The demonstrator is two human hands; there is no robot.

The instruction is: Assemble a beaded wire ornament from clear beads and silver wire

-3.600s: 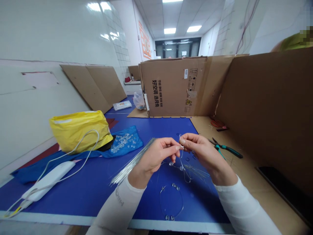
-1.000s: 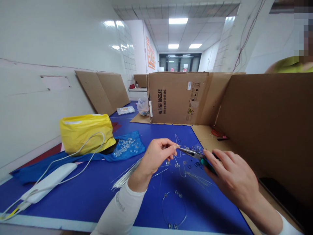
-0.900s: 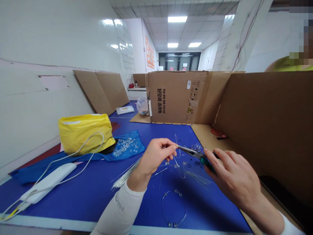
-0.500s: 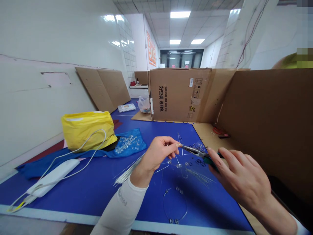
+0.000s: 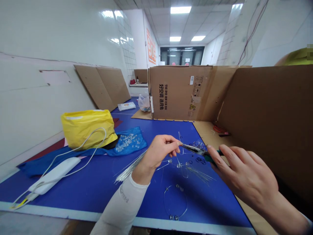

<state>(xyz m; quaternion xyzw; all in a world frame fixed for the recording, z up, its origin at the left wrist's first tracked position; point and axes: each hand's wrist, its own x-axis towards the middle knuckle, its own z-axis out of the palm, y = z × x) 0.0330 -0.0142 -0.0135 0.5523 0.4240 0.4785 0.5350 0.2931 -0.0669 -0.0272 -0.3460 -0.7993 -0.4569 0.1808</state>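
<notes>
My left hand point(image 5: 160, 150) pinches a thin wire point(image 5: 178, 159) that hangs below the fingertips, with clear beads point(image 5: 178, 165) around its lower part. Wrapped round the dark green handles of long-nose pliers point(image 5: 195, 149) is my right hand point(image 5: 245, 173). The jaws of the pliers point left and their tip meets the left fingertips; what exactly they clamp is too small to make out. Underneath, a bundle of straight wires point(image 5: 129, 169) lies on the blue table point(image 5: 137, 199). A wire ring with clear beads point(image 5: 187, 204) rests near the front edge.
Loose clear beads point(image 5: 129, 142) lie on a blue cloth by a yellow bag point(image 5: 88, 129). A white power strip point(image 5: 55, 174) with its cord is at the left. Cardboard walls point(image 5: 181, 94) stand behind and at the right. Small dark rings point(image 5: 201, 161) lie beyond the pliers.
Both hands keep nearly the same pose, with the pliers' tip still at the left fingertips. My right hand has shifted slightly right. The whole view has tilted a little.
</notes>
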